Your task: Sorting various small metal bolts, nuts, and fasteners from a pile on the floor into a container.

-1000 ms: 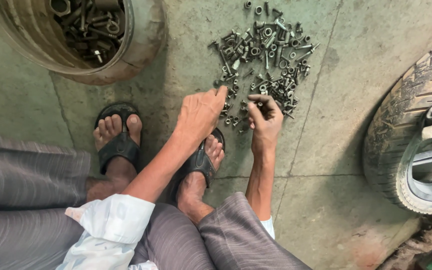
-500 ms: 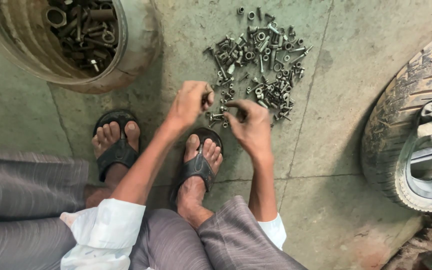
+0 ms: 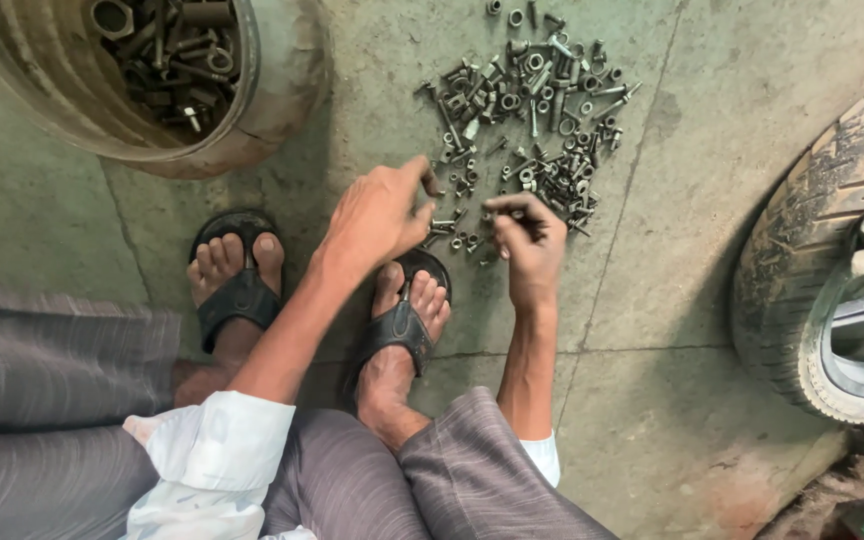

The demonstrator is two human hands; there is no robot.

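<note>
A pile of grey bolts and nuts (image 3: 532, 120) lies spread on the concrete floor in front of me. My left hand (image 3: 377, 215) hovers at the pile's near left edge with fingers curled under and thumb out; its palm is hidden. My right hand (image 3: 527, 245) is close beside it, with thumb and fingertips pinched on a small bolt (image 3: 497, 213) just above the pile's near edge. Both forearms reach out over my knees, and the cuffs are white.
A round rusty tub (image 3: 272, 110) with several larger nuts and bolts inside stands at the far left. A worn tyre (image 3: 792, 280) lies at the right. My feet in black sandals (image 3: 237, 295) rest just behind the hands. A crack line crosses the floor.
My left hand, flat with fingers spread a second ago, has curled. The two hands came close together at the pile's near edge, and the right hand has since moved slightly away.
</note>
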